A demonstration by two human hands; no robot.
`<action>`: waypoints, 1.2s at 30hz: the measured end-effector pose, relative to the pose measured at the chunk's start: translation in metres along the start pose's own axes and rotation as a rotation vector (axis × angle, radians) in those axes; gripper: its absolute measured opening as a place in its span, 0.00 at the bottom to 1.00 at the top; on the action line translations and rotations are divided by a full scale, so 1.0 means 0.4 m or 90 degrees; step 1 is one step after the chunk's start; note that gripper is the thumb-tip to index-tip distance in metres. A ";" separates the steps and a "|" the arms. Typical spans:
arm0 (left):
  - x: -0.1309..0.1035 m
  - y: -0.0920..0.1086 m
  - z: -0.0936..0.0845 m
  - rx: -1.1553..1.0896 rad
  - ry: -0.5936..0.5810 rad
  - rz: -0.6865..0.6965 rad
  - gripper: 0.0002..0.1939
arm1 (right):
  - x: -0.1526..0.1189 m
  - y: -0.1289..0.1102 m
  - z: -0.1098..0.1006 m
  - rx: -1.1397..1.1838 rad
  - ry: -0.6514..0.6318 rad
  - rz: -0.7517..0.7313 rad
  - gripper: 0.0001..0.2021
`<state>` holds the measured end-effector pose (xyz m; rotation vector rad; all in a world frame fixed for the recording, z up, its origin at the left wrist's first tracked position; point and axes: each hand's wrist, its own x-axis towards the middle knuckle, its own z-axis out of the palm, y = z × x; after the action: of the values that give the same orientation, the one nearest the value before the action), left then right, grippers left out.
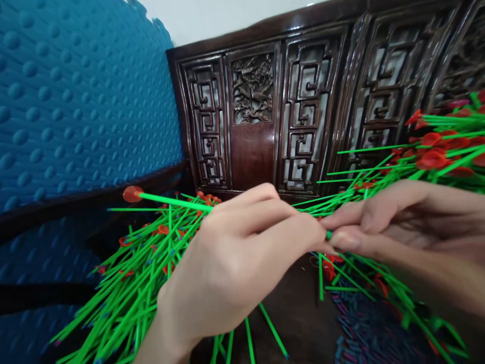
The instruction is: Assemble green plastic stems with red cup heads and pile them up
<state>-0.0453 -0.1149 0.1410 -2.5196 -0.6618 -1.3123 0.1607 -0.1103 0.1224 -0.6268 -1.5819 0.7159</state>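
Observation:
My left hand point(242, 253) is closed around a thin green plastic stick point(174, 201), its red cup-shaped end point(132, 194) pointing left. At the stick's other end, the thumb and fingers of my right hand point(382, 227) are pinched together. A small dark greenish tip shows between the two hands; whether a separate piece is on it, I cannot tell. Beneath and left of my left hand lies a heap of similar green sticks point(129, 283) with red cups, several with blue tips.
More green sticks with red cups point(432, 159) are piled at the right. Small blue and purple tube-like pieces point(359, 323) lie lower right on the dark wooden surface point(303, 308). A carved wooden backrest point(252, 156) stands behind, and a blue bumpy mat point(83, 111) at left.

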 end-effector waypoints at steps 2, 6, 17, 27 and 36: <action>0.002 0.011 -0.005 0.009 0.011 0.000 0.06 | 0.011 0.007 -0.005 0.055 -0.016 0.028 0.10; 0.007 0.003 -0.007 0.065 0.017 0.083 0.09 | 0.024 0.024 -0.003 0.103 -0.095 0.078 0.11; 0.016 -0.043 0.000 0.284 0.253 0.054 0.09 | -0.029 0.071 0.010 0.018 -0.162 0.188 0.08; 0.022 -0.056 0.074 -0.155 0.139 -0.151 0.26 | -0.230 0.310 0.069 -0.170 -0.253 0.198 0.04; 0.015 -0.066 0.090 -0.078 -0.088 -0.097 0.22 | -0.269 0.367 0.056 -0.349 -0.262 0.208 0.14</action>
<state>-0.0293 -0.0762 0.1251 -2.7256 -0.8431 -1.2700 0.1517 -0.0952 -0.0603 -1.2201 -2.1091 0.6762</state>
